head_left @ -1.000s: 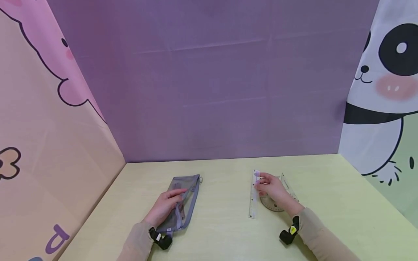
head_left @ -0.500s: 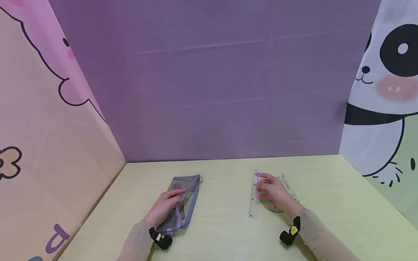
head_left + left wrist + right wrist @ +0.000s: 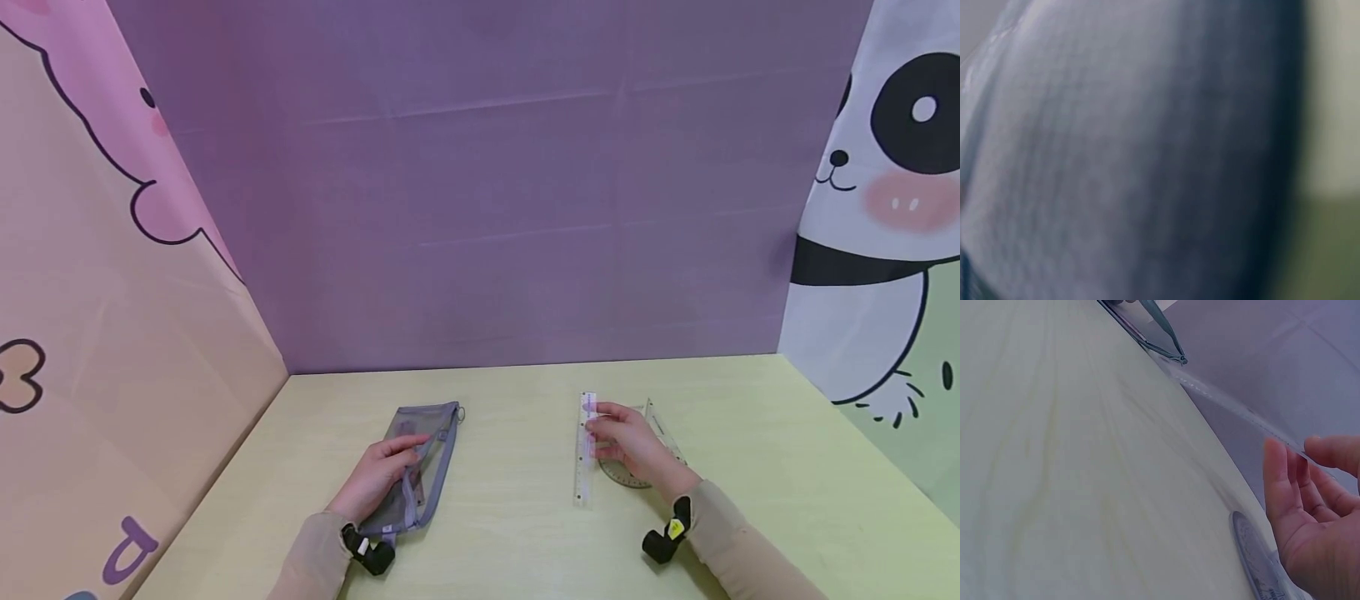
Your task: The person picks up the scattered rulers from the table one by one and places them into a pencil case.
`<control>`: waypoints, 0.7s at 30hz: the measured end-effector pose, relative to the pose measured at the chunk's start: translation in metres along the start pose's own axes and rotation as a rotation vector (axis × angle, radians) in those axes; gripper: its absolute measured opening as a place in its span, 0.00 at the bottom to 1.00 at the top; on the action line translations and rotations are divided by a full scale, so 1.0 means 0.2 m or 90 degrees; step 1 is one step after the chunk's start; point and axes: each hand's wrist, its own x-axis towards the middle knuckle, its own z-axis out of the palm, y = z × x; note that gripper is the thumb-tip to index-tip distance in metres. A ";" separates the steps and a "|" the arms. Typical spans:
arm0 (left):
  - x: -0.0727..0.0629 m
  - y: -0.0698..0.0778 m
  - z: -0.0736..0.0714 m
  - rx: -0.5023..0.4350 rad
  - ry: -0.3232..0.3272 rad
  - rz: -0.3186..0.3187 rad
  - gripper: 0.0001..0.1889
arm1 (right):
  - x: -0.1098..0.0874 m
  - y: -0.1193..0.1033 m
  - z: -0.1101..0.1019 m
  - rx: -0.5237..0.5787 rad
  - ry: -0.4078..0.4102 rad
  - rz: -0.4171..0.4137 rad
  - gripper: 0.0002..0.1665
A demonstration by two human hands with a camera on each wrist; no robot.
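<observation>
At the left of the head view, my left hand grips the open edge of a grey-purple mesh zip pouch. Something flat and pinkish shows through the mesh. Blurred pouch fabric fills most of the left wrist view. My right hand pinches a clear plastic ruler between thumb and fingers, near its upper half. In the right wrist view the ruler appears edge-on, raised off the table. Under and behind the right hand lie a clear round-edged protractor and a set square, both partly covered.
The pale wooden table stretches between the two hands. A purple cloth backdrop rises at its far edge, and printed cartoon panels stand on both sides. Each wrist wears a small black camera.
The ruler's near end has shifted slightly to the right and the ruler stands straighter in the head view. My left hand and the pouch stay in place.
</observation>
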 end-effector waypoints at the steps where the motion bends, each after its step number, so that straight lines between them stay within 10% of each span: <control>1: 0.00 0.00 0.00 0.000 0.001 0.001 0.21 | 0.00 0.00 0.00 -0.003 -0.004 -0.001 0.29; 21: -0.01 0.00 0.00 -0.005 0.009 0.004 0.20 | -0.01 0.00 0.00 0.003 -0.034 0.014 0.28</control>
